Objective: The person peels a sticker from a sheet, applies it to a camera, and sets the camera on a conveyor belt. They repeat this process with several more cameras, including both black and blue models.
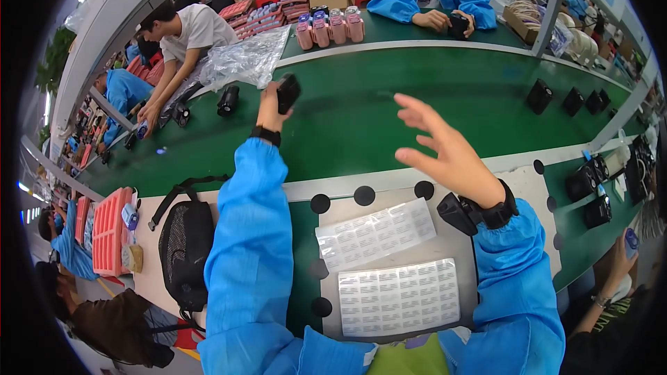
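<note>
My left hand (269,111) is stretched out over the green conveyor belt (347,125), its fingers closed round a small black box-shaped device (289,92) that is slightly blurred. Further left on the belt stands another black device (228,100). Nothing is in my right hand (448,151); its fingers are spread in the air over the belt's near side. Below both hands, two sheets of white labels (399,297) lie on a pale board on the bench. A dark wristband (495,214) with a bulky black piece sits on my right wrist.
Several black devices (539,96) stand at the belt's right. A black mesh bag (186,253) lies left of my arm. Crumpled clear plastic (246,59) and pink-and-purple units (320,30) are at the far side. Co-workers sit across and at left, one handling a black device (458,26).
</note>
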`<action>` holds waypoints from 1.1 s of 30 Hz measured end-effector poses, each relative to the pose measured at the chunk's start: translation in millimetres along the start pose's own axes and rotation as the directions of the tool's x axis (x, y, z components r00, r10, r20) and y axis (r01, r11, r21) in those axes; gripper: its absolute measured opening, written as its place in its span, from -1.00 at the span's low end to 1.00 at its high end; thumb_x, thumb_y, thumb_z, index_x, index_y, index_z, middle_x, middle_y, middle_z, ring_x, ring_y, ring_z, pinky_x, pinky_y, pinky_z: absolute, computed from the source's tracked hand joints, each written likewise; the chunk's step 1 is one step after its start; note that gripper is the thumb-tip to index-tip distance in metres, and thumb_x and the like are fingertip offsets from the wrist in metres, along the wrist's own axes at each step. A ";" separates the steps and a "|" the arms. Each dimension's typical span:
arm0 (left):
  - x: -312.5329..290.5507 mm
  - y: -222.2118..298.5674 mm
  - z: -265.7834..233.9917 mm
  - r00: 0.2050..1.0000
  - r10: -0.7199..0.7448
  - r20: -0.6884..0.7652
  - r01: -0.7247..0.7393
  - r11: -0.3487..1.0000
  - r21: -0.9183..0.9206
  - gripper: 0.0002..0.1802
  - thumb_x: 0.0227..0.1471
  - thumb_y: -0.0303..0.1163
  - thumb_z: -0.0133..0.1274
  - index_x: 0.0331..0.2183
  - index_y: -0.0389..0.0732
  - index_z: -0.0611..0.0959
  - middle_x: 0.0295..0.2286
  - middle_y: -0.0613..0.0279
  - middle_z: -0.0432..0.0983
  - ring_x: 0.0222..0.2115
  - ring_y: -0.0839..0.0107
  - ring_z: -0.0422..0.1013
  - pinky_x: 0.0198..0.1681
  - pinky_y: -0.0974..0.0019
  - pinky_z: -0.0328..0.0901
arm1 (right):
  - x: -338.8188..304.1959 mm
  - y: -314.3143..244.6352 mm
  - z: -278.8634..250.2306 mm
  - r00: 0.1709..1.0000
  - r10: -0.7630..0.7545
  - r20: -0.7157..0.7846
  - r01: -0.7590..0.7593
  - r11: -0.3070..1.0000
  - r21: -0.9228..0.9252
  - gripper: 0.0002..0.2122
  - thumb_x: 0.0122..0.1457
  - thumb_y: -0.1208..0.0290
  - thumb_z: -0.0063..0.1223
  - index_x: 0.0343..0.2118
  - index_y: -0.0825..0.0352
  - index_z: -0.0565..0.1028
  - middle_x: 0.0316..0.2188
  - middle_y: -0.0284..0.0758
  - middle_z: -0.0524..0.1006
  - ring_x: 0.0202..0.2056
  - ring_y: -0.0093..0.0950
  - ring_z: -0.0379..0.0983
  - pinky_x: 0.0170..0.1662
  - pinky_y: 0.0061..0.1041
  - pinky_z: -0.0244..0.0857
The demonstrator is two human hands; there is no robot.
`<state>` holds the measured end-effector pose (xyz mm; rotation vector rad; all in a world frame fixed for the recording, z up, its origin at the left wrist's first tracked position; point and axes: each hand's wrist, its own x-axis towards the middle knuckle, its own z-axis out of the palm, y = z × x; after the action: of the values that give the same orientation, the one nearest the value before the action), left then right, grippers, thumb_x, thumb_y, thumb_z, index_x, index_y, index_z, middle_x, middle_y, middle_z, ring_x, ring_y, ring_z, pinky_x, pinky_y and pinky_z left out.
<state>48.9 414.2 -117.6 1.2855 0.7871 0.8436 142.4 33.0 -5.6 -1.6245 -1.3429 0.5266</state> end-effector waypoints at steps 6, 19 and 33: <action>-209.4 77.2 59.7 0.767 -0.119 0.630 0.321 0.922 -0.217 -0.48 0.10 -0.05 -0.41 -0.04 -0.20 0.27 -0.20 0.12 0.36 -0.33 0.26 0.40 -0.49 0.43 0.24 | 10.3 11.6 27.9 0.951 -0.151 -0.269 0.157 0.988 0.002 -0.29 -0.02 0.38 0.10 0.16 0.13 -0.05 0.04 -0.14 0.17 0.09 -0.25 0.07 0.07 -0.31 0.02; -295.4 105.7 60.4 0.830 0.036 0.556 0.136 0.954 -0.266 -0.51 0.11 -0.25 -0.23 0.04 -0.05 0.03 -0.07 0.15 0.19 -0.13 0.31 0.31 -0.25 0.18 0.39 | -17.1 -28.5 26.9 0.922 -0.057 -0.383 0.306 0.713 0.631 -0.65 0.04 0.56 -0.03 -0.08 0.36 0.23 -0.18 -0.20 0.34 -0.15 -0.50 0.28 -0.14 -0.57 0.18; -303.2 103.0 59.4 0.820 0.101 0.563 0.051 0.967 -0.249 -0.49 0.08 -0.33 -0.16 0.02 -0.10 0.04 -0.08 0.08 0.16 -0.13 0.30 0.29 -0.26 0.26 0.40 | -39.4 -52.5 27.7 0.987 -0.016 -0.159 0.078 0.918 0.388 -0.93 -0.07 0.69 0.04 -0.53 0.43 0.38 -0.56 -0.33 0.45 -0.56 -0.67 0.35 -0.51 -0.74 0.24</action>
<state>-55.6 129.3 0.8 1.2246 0.1685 0.5054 80.7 5.5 17.1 -1.2707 -1.0769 0.5880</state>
